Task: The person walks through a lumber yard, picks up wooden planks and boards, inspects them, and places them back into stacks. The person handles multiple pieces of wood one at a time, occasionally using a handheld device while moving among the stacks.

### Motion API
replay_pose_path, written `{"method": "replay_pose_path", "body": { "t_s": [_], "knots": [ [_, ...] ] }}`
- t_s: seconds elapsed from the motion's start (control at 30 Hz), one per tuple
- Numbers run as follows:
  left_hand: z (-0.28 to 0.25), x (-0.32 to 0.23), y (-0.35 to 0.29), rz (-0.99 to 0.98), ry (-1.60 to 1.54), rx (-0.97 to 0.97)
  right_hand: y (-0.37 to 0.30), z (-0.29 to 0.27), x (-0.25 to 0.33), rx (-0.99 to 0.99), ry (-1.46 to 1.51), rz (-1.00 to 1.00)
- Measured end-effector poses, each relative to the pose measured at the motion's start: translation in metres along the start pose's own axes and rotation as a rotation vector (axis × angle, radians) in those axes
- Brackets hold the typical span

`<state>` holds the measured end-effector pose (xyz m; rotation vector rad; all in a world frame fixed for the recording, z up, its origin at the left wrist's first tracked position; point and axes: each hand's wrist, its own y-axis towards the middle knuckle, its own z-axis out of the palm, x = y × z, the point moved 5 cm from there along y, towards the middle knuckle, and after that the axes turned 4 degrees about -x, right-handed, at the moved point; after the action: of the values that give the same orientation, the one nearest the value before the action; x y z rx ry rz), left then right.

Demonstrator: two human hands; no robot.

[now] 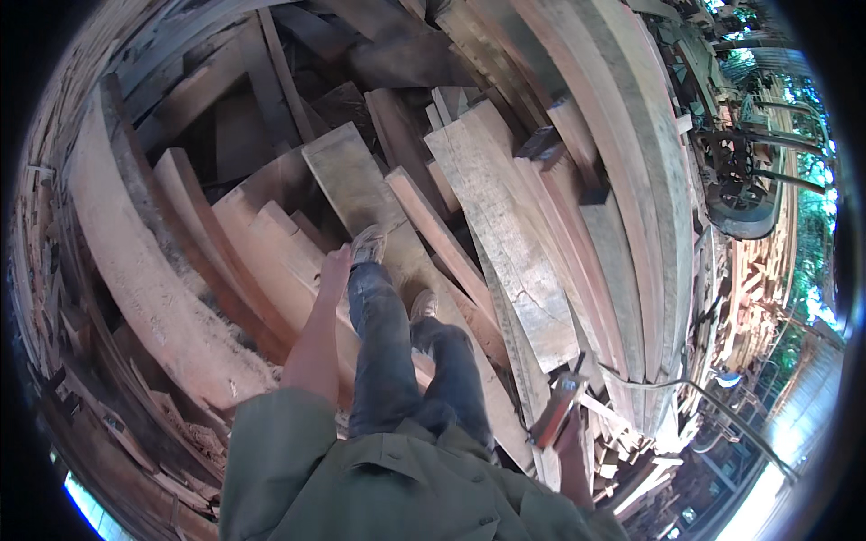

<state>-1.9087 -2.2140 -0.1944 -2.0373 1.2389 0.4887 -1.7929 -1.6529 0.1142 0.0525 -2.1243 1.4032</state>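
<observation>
Low at the right, my right hand (568, 436) is closed round a red-and-grey power tool (553, 417), whose exact kind does not show clearly. A thin cord (667, 385) seems to run from it toward the right. My left arm hangs down beside my left leg, and my left hand (336, 260) is near my left shoe (368, 243), above a sawn plank (289, 236). Its fingers are mostly hidden and cannot be made out. Under my feet lies a broad, weathered plank (350, 176); my right shoe (424, 304) is a little nearer than the left.
Sawn planks and beams lie stacked at uneven angles all round. A long pale slab (144, 261) curves along the left, and a wide grey board (514, 243) lies right of my feet. A wheeled machine (741, 206) stands far right. Dark gaps (338, 104) show between boards.
</observation>
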Motion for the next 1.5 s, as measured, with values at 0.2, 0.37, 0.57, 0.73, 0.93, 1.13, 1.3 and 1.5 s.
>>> {"method": "replay_pose_path", "body": {
  "t_s": [0.2,0.37,0.57,0.73,0.93,1.13,1.3,1.5],
  "knots": [
    [0.099,-0.033,0.167,0.005,-0.222,0.217,0.007,0.1,-0.037,0.363,0.449,-0.01],
    [0.176,-0.058,0.27,-0.338,-0.593,0.336,0.073,0.173,-0.08,0.354,0.588,-0.129],
    [0.262,-0.052,0.342,-0.477,-1.001,0.451,0.154,0.212,-0.143,0.413,0.934,-0.309],
    [0.299,-0.059,0.38,-0.507,-1.215,0.368,0.175,0.234,-0.186,0.279,1.107,-0.417],
    [0.299,-0.087,0.381,-0.258,-1.311,0.477,0.158,0.236,-0.199,0.258,1.077,-0.706],
    [0.278,-0.083,0.364,-0.358,-1.199,0.421,0.145,0.239,-0.194,0.24,1.125,-0.712],
    [0.231,-0.043,0.314,-0.256,-1.046,0.439,0.149,0.251,-0.186,0.242,1.068,-0.708],
    [0.18,0.018,0.217,-0.222,-0.861,0.624,0.156,0.252,-0.179,0.305,1.078,-0.686]
  ]
}}
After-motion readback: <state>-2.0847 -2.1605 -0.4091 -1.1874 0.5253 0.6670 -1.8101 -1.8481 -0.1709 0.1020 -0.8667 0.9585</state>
